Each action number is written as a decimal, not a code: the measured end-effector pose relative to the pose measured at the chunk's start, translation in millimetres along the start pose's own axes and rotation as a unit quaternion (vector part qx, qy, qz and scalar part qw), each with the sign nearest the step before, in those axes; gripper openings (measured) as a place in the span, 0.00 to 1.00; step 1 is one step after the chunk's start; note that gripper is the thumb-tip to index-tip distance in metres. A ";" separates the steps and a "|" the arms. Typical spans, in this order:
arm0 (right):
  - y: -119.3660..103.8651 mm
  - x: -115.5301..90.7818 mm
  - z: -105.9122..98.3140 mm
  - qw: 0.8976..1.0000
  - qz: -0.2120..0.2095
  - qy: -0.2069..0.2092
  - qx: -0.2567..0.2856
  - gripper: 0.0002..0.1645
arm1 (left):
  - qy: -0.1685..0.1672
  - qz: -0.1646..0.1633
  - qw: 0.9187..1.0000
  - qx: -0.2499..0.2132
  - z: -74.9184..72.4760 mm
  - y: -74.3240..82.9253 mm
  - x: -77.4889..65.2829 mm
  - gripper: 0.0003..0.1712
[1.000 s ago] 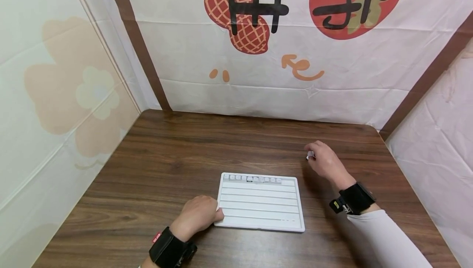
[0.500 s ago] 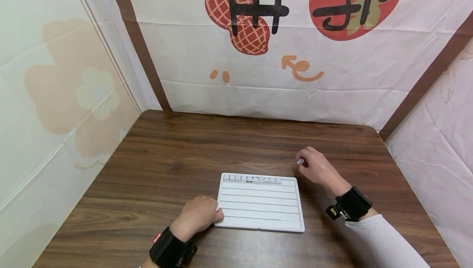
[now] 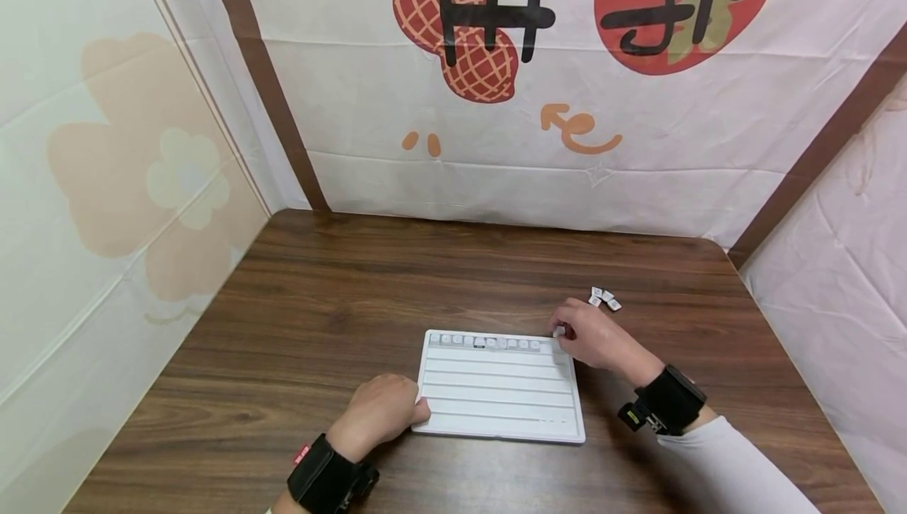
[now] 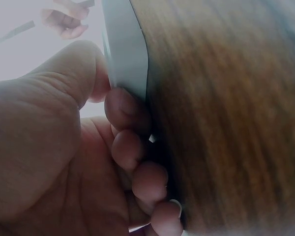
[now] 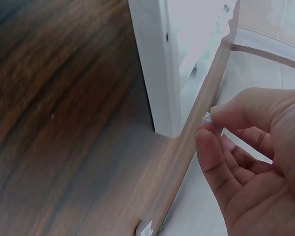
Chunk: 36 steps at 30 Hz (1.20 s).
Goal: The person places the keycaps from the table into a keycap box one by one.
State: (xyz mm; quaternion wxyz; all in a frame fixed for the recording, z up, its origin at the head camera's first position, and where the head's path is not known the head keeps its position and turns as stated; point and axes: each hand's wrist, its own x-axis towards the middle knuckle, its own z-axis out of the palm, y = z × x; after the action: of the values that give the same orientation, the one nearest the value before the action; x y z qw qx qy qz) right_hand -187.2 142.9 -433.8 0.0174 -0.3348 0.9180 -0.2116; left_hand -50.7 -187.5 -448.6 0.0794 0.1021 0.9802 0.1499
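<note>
My left hand grips the white ridged board by its front left corner. In the left wrist view, thumb and curled fingers pinch the board's edge. A row of small white tiles fills most of the board's far ledge, from the left end. Between thumb and index finger, my right hand pinches one small white tile, right by the board's far right corner. Beyond that hand, several loose white tiles lie on the table in a little cluster.
The brown wood-grain table carries the board near its front middle. A printed white cloth hangs along the back edge, with more cloth walls at the left and right sides.
My right hand has moved left and nearer with the tile, from the loose cluster to the board's far right corner, uncovering the cluster. My left hand and the board have stayed put.
</note>
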 end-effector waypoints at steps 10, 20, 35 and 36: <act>-4.9 0.0 7.0 1.000 -0.001 -0.027 0.010 0.10 | 0.003 0.002 1.000 0.002 0.5 0.3 -0.1 0.19; -6.2 -0.9 9.6 0.999 -0.033 -0.023 0.027 0.11 | 0.001 -0.002 1.000 0.004 -0.7 1.2 -0.5 0.20; -7.1 -0.4 14.4 0.999 -0.027 -0.031 0.023 0.10 | 0.001 0.002 1.000 0.011 -1.3 1.6 0.6 0.20; -7.3 -0.4 14.6 0.999 -0.024 -0.034 0.023 0.10 | 0.001 0.002 1.000 0.011 -1.4 1.8 0.5 0.20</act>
State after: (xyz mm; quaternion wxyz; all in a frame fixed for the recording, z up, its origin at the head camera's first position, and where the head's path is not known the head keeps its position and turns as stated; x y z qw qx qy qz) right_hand -179.9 132.6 -444.3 0.0511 -0.3628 0.9036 -0.2219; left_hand -51.1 -186.2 -446.8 0.0769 0.1048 0.9817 0.1392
